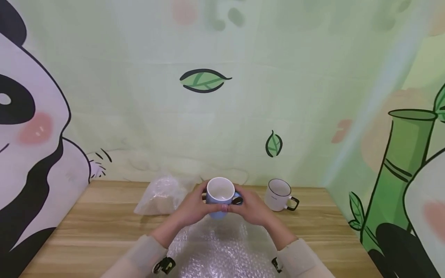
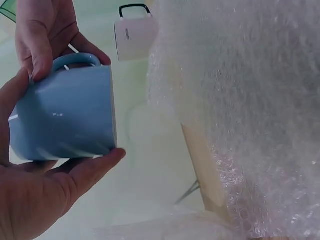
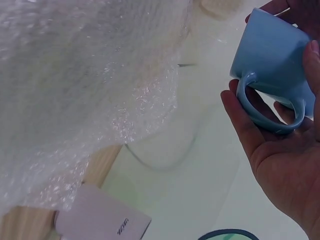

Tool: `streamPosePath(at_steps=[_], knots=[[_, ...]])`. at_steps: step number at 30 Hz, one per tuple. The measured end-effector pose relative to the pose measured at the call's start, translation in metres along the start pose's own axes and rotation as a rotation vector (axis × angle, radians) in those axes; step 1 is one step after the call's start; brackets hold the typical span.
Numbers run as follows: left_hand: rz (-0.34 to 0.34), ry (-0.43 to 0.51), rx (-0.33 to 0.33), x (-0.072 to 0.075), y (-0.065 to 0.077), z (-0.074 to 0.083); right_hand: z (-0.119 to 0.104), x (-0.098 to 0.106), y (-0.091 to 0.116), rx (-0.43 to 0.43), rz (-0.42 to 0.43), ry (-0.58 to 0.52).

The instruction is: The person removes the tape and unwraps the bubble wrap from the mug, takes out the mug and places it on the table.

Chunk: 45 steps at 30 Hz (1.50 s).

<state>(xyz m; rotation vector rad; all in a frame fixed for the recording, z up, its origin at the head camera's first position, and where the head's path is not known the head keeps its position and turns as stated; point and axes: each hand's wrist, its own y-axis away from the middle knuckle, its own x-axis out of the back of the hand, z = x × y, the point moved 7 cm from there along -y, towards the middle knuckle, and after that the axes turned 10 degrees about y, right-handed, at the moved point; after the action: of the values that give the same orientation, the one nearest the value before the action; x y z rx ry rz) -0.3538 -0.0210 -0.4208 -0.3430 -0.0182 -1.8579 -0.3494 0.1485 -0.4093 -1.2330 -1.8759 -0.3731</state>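
Observation:
Both hands hold a blue mug (image 1: 213, 200), white inside, a little above the bubble wrap (image 1: 222, 251) spread in front of the person. My left hand (image 1: 192, 204) grips its left side, thumb across the near face. The right hand (image 1: 255, 206) takes the handle side, its thumb meeting the left thumb. In the left wrist view, left fingers run along the underside of the mug (image 2: 70, 117) as it appears there. The right wrist view shows the mug's blue handle (image 3: 265, 122) against the right fingers.
A white mug (image 1: 274, 199) with a dark rim and black handle stands at the back right of the wooden table (image 1: 104, 224). At the back left lies a clear plastic wrapped bundle (image 1: 161, 197). Behind the table hangs a green printed backdrop (image 1: 139, 96).

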Motion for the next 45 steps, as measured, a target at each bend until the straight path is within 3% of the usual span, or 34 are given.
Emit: streamPosePath(at_steps=[7,12,22,31,36,42,45], knots=[[0.106,0.003,0.0,0.01,-0.018,-0.008,0.007,-0.006,-0.027,-0.053,0.031,-0.038],[0.159,0.004,0.014,0.013,-0.032,-0.022,0.014,-0.014,-0.044,-0.033,0.073,-0.061],[0.308,0.027,-0.03,0.007,-0.052,-0.042,0.036,-0.035,-0.068,-0.03,0.138,-0.02],[0.324,0.02,-0.002,0.002,-0.054,-0.058,0.048,-0.046,-0.069,-0.04,0.135,0.003],[0.354,-0.059,0.008,-0.002,-0.054,-0.063,0.054,-0.048,-0.066,-0.025,0.127,0.033],[0.331,0.038,-0.002,-0.013,-0.059,-0.073,0.064,-0.049,-0.063,-0.044,0.137,0.066],[0.336,0.037,-0.004,-0.018,-0.062,-0.077,0.072,-0.05,-0.06,-0.076,0.139,0.08]])
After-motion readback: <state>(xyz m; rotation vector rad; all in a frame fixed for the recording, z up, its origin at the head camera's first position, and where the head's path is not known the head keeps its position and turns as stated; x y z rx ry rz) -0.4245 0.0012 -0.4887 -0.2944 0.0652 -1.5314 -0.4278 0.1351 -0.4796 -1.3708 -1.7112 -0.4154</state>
